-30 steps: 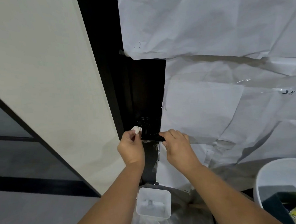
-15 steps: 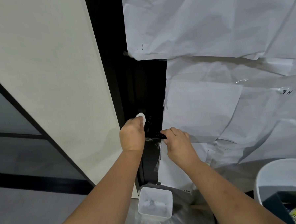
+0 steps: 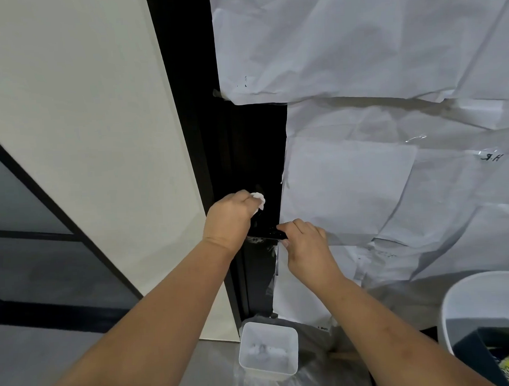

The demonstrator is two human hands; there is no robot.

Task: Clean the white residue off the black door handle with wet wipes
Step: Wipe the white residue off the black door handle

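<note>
Cleaning is judged to be under way but not finished. White residue is seen on the black door handle, between the two hands. A crumpled wet wipe is gripped by the left hand against the handle's base, while the lever's right end is pinched by the right hand

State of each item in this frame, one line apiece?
Left hand: grips crumpled white wet wipe against the door.
Right hand: pinches the lever's end.
Black door handle: white residue remains underneath.
White square plastic tub: open, on floor.
</note>
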